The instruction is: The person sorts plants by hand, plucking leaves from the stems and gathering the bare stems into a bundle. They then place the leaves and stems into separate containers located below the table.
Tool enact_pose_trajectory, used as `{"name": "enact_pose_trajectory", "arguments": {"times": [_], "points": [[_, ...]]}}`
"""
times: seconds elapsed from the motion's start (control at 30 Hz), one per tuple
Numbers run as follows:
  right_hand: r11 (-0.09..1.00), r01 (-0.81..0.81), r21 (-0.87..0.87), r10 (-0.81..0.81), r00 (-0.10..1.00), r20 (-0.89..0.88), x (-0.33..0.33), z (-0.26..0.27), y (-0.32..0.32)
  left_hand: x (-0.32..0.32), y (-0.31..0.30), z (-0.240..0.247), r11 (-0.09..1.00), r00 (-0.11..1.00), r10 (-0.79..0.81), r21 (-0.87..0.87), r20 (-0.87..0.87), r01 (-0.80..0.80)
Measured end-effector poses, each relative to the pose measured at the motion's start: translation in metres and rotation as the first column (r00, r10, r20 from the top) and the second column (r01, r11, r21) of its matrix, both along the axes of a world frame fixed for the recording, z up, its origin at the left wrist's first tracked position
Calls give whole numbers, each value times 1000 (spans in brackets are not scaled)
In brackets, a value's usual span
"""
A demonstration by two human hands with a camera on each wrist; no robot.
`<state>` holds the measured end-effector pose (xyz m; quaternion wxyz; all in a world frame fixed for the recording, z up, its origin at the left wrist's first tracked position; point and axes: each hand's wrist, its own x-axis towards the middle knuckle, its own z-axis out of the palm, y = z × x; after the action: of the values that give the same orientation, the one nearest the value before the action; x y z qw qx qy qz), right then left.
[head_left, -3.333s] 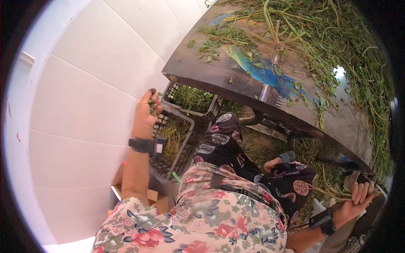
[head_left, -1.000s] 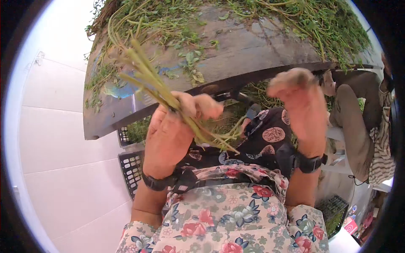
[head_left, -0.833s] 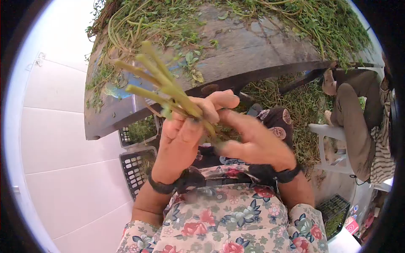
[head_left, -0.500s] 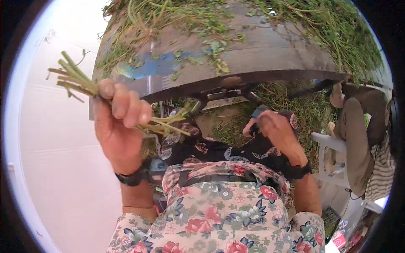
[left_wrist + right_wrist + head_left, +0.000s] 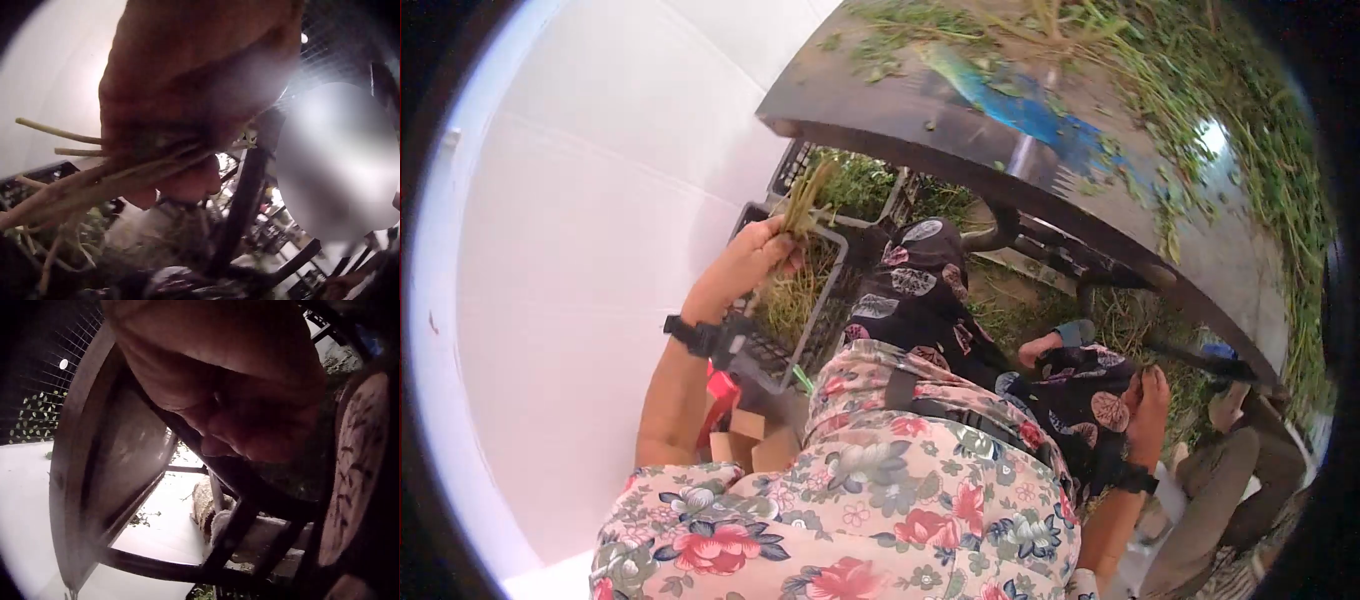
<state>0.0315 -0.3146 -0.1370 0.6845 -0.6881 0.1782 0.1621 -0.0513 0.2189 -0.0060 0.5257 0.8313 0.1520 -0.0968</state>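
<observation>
In the head view, the left hand (image 5: 760,255) pinches a short bundle of green stems (image 5: 805,200) over the black crates (image 5: 832,240). Thumb and fingers close round the stems, whose cut ends point up toward the table edge. The left wrist view shows the same stems (image 5: 62,197) crossing beneath the hand (image 5: 194,87). Beside the right knee is the right hand (image 5: 1147,410), its fingers loosely bent, with nothing visible in them. In the right wrist view the right hand's (image 5: 231,387) fingers bend inward; the inside of the palm is dark.
A dark table (image 5: 880,100) carries heaped green plants (image 5: 1240,150) along its far side. Plants fill the crates and litter the floor below. Cardboard (image 5: 745,430) lies by the left elbow. Another person's leg (image 5: 1210,470) is at the right, beside the table.
The left hand has carried the stems from above the lap, where both hands met at them, to over the crates. The right hand has come away to the knee. The head view has turned.
</observation>
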Motion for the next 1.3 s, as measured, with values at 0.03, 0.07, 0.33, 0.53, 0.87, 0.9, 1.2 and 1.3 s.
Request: {"name": "enact_pose_trajectory", "arguments": {"times": [0.03, 0.07, 0.33, 0.53, 0.87, 0.9, 1.2, 1.3], "points": [[999, 39, 2, -39, 999, -26, -1, -3, 2, -6, 17, -16, 1000, 1000, 24, -3, -5, -24], [999, 50, -7, -50, 998, -43, -2, -11, -1, -12, 31, -30, 998, 998, 66, 23, -25, -65], [991, 84, 108, -73, 992, -101, -1, -36, -25, -50, 96, -75, 972, 984, 174, 170, -48, -163], [978, 172, 115, -155, 978, -140, -2, -32, -16, -61, 141, -114, 449, 969, 229, 873, 93, -189], [641, -123, -758, 552, 760, 343, -13, -24, -17, 43, 55, 13, 744, 605, 193, 287, 773, -604], [590, -129, -797, 603, 727, 328, -10, -2, -2, 53, 31, 33, 801, 559, 148, 233, 816, -552], [934, 266, 238, -241, 962, -129, -17, -22, -23, 140, -83, 55, 929, 571, -233, 353, 787, -108], [919, 302, 252, -276, 952, -134, -23, -20, -24, 148, -88, 48, 826, 593, -355, 540, 723, -163]]}}
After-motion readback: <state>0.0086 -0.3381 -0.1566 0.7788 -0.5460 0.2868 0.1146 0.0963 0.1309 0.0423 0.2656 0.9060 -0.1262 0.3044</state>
